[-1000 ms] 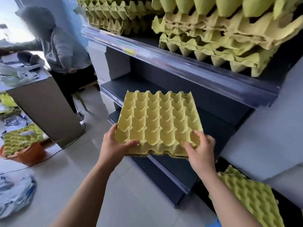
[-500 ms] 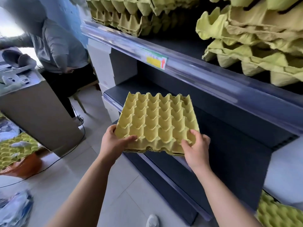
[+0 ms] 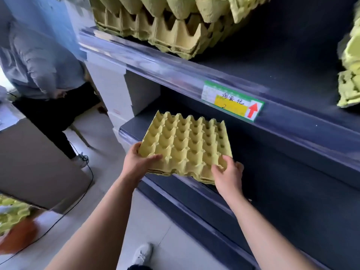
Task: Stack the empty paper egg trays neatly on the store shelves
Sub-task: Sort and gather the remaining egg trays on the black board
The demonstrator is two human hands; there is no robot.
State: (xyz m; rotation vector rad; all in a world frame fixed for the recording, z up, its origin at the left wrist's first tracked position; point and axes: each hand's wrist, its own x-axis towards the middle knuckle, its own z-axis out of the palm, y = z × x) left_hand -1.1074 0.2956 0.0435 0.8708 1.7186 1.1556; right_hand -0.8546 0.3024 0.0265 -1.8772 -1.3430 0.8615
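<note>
A thin stack of yellow paper egg trays (image 3: 187, 145) is held flat between my two hands over the front edge of the dark middle shelf (image 3: 132, 125). My left hand (image 3: 139, 162) grips its near left corner, thumb on top. My right hand (image 3: 227, 173) grips the near right corner, fingers curled over the rim. On the shelf above, a tall pile of egg trays (image 3: 165, 26) stands at the left and another pile (image 3: 350, 71) shows at the right edge.
A price label with a red arrow (image 3: 232, 101) sits on the upper shelf rail. A person in a grey jacket (image 3: 42, 65) sits at the left by a grey counter (image 3: 33, 162). An orange basket of trays (image 3: 15, 228) and a cable (image 3: 85, 184) lie on the floor.
I have stepped closer to the shelves. The trays have moved forward and now reach over the middle shelf's front edge. Both hands keep the same grip.
</note>
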